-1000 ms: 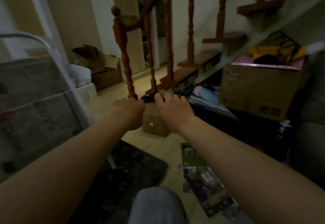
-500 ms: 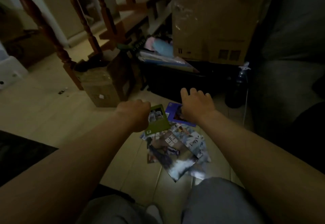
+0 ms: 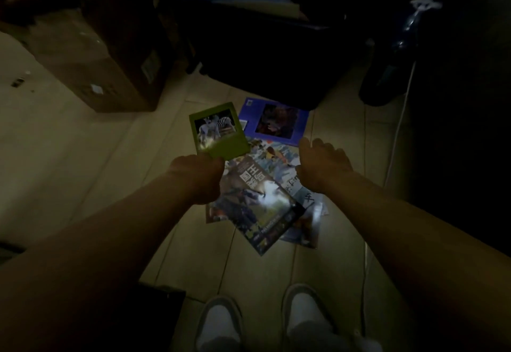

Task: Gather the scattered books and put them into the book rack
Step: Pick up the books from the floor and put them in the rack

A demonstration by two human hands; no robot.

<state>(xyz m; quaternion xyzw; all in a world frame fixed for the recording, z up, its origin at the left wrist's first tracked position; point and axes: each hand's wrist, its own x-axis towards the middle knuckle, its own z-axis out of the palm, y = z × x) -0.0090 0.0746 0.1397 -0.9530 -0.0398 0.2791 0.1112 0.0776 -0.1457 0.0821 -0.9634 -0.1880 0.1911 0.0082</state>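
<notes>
Left hand (image 3: 199, 177) grips book (image 3: 221, 133), right hand (image 3: 323, 164) (flat)

Left: brown cardboard box (image 3: 91, 75), on the pale tiled floor (image 3: 83, 144).
Centre: glossy paper magazine pile (image 3: 260, 208), on the floor.
Just behind pile: blue square book (image 3: 276, 122).
Left of blue book: small green zebra-cover book (image 3: 218, 133), in left hand (image 3: 197, 179).

single head view, looking steeply down, close over floor (image 3: 83, 158) and shoes (image 3: 218, 324).
</notes>
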